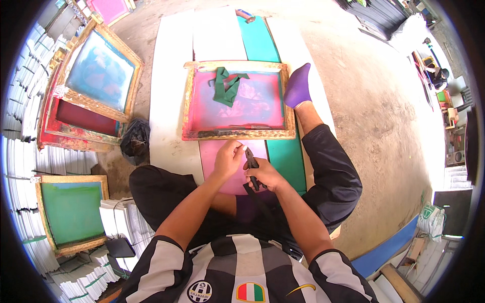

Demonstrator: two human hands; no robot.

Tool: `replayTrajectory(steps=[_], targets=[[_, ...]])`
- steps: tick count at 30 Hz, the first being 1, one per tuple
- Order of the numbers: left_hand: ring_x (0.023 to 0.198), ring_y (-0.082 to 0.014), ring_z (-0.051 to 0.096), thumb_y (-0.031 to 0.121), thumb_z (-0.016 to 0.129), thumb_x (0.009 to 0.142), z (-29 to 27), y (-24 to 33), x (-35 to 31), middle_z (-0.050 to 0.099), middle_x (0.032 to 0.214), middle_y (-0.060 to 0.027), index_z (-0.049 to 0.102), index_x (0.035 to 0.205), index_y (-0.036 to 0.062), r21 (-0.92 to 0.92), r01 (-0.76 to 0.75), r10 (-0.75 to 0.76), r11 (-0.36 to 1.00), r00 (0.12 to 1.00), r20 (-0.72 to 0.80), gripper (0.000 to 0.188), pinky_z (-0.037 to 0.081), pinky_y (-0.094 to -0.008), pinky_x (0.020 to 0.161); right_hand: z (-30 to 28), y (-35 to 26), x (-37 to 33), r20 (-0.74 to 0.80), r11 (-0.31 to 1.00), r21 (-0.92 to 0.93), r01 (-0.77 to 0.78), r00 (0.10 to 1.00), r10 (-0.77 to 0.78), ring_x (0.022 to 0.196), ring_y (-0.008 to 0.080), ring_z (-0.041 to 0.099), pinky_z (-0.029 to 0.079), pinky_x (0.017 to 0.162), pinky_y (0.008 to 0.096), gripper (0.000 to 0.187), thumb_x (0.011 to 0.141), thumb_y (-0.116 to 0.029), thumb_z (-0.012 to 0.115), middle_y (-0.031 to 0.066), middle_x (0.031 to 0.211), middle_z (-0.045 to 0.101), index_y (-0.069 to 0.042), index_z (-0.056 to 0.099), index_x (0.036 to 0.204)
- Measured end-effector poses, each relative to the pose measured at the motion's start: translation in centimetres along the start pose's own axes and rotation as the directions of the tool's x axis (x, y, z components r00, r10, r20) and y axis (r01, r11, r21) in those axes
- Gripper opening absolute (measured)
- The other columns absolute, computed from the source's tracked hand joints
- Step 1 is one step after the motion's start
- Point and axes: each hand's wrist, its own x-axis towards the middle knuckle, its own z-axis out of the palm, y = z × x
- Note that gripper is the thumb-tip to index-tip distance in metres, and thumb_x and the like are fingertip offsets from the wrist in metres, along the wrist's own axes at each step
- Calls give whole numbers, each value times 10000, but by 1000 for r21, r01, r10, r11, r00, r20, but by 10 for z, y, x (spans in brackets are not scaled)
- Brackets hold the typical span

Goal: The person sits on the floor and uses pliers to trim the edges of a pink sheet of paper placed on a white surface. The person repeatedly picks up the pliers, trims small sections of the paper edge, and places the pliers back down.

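Right hand (266, 174): clamped round pliers (251, 163) | left hand (229, 160), 10 o'clock: fingers curled, can't tell if pinching | framed screen (240, 135): 12 o'clock | risk: jaw slip could nip left fingertips

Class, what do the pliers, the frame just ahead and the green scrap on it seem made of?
Pliers: likely metal, the head dark and dull.
Frame: apparently wood, yellowish-brown, rough and paint-stained.
Green scrap: probably cloth, matte, lying in folds.
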Motion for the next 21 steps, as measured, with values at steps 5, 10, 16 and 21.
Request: replayTrajectory(steps=[5,10,16,21], targets=[[681,-333,612,121,661,962,0,-2,0,594,777,-144,597,904,23,100,-72,73,992,997,-8,131,474,-428,607,-10,0,4,70,998,-22,-60,996,61,735,199,705,546,592,331,388,956,-134,615,127,869,704,12,553,1310],[717,-365,618,162,660,957,-11,-19,0,611,802,-160,609,905,39,263,-11,24,965,999,-45,143,478,-466,630,-33,7,11,-54,995,-78,-70,996,66,666,206,684,523,568,343,390,964,-169,624,131,882,699,6,563,1306],[870,-387,682,231,653,933,-81,-61,11,696,955,-183,689,920,50,631,161,-202,758,979,-7,186,528,-524,734,-94,8,23,-446,951,-264,-163,894,30,643,213,694,475,470,350,288,928,-121,632,109,804,673,21,584,1173],[994,-377,716,297,656,942,-145,-72,21,735,1045,-173,725,1024,61,879,313,-511,360,854,-95,259,568,-504,822,-137,26,50,-592,897,-370,-243,806,-26,620,275,690,521,516,416,230,869,-56,602,178,771,665,85,616,1050]])
